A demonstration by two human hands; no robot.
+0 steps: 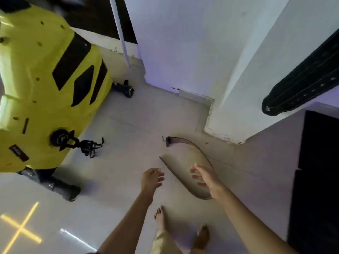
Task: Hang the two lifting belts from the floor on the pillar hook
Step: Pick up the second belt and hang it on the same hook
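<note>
Done: black lifting belt hangs on the white pillar; hook out of view.
Left: brown lifting belt lies curled on the floor.
Hands: left hand and right hand spread, empty, reaching down.

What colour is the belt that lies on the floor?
Brown; the belt on the floor shows in the head view, curved on its edge.

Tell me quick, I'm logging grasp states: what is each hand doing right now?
Left hand: open, empty, above the floor.
Right hand: open, empty, reaching over the brown belt, not gripping it.
</note>
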